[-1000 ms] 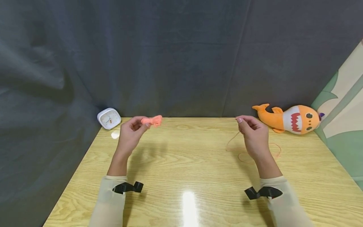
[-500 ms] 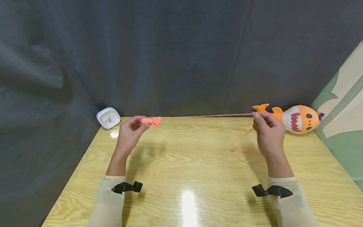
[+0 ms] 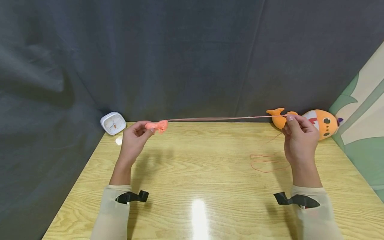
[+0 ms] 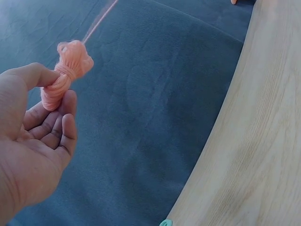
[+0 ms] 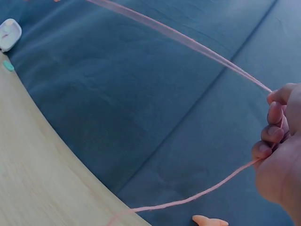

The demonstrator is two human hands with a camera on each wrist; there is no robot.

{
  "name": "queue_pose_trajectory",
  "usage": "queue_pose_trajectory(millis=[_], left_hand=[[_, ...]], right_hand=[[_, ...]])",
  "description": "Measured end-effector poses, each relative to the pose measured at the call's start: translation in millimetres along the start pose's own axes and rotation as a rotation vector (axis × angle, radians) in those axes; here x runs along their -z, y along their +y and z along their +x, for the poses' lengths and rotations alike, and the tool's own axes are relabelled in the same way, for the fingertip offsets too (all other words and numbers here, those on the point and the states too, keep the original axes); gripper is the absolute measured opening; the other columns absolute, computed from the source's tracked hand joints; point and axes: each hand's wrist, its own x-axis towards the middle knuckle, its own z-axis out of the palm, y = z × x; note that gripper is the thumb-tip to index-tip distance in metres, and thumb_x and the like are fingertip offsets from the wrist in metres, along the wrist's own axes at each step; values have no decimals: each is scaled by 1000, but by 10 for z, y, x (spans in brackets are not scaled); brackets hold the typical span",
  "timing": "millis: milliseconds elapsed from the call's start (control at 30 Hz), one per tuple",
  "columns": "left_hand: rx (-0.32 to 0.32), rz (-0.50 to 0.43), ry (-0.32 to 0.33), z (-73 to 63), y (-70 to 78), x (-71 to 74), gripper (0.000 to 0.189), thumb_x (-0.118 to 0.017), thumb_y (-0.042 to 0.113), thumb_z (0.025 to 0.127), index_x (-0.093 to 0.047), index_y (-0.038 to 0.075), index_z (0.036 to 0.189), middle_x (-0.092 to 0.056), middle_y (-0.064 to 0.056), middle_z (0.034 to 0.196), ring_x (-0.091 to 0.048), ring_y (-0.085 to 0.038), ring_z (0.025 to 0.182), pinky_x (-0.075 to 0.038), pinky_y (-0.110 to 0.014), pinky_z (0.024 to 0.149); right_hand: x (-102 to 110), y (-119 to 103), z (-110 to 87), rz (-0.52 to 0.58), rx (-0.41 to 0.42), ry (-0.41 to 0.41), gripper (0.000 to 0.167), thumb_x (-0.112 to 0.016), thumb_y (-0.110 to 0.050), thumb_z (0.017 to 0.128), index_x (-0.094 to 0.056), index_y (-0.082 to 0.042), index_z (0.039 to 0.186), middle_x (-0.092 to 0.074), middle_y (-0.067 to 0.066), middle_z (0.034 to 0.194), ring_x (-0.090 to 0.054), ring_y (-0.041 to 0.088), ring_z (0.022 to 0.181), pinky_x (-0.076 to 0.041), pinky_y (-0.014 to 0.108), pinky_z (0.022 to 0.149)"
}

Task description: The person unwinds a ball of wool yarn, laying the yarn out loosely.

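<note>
A small bundle of coral-pink yarn [image 3: 157, 126], bound round its middle, is pinched between the thumb and fingers of my left hand [image 3: 133, 140]. In the left wrist view the yarn bundle [image 4: 68, 70] fans out at its far end, where one strand leaves it. That yarn strand [image 3: 222, 118] runs straight across to my right hand [image 3: 301, 146], whose thumb and forefinger pinch it. In the right wrist view the strand [image 5: 197, 195] also passes through the curled right fingers and droops away below. Loose loops of yarn [image 3: 267, 171] lie on the table beneath the right hand.
A white alarm clock [image 3: 113, 123] stands at the table's back left corner. An orange plush shark [image 3: 325, 121] lies at the back right, partly behind the right hand. The wooden table [image 3: 192, 160] ends at a dark curtain [image 3: 192, 60]. A green patterned panel [image 3: 364, 146] borders the right side.
My right hand has moved right, away from the left, drawing out more strand from the bundle. The left hand has shifted only slightly left. Loose yarn under the right hand has moved.
</note>
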Motion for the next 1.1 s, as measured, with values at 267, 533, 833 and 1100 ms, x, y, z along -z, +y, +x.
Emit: queue_pose_trajectory(millis=[267, 533, 833, 1100], left_hand=[[11, -16, 25, -14, 10, 32, 19, -72, 7, 96, -69, -2, 112, -68, 13, 92, -64, -3, 82, -55, -15, 75], [30, -5, 16, -2, -4, 47, 23, -70, 8, 97, -67, -5, 116, -68, 14, 92, -64, -3, 83, -55, -15, 75], [32, 3, 0, 3, -21, 53, 25, -71, 8, 97, -67, -7, 117, -68, 15, 91, -64, -3, 82, -55, -15, 76], [42, 18, 17, -4, -8, 80, 25, -70, 11, 98, -67, -6, 116, -67, 14, 93, -63, -3, 82, -55, -16, 76]], right_hand=[[105, -124, 63, 31, -29, 93, 19, -78, 1, 89, -71, 12, 102, -57, 8, 77, -42, 16, 63, -42, 22, 54], [140, -164, 88, 105, -6, 124, 16, -76, 4, 89, -69, 13, 100, -62, 12, 79, -41, 18, 63, -39, 24, 54], [217, -202, 140, 140, 39, 148, 14, -74, 5, 91, -67, 14, 99, -58, 12, 73, -38, 19, 61, -35, 25, 53], [250, -213, 159, 162, 43, 164, 19, -76, 4, 89, -65, 16, 101, -55, 14, 72, -38, 21, 61, -38, 24, 50]])
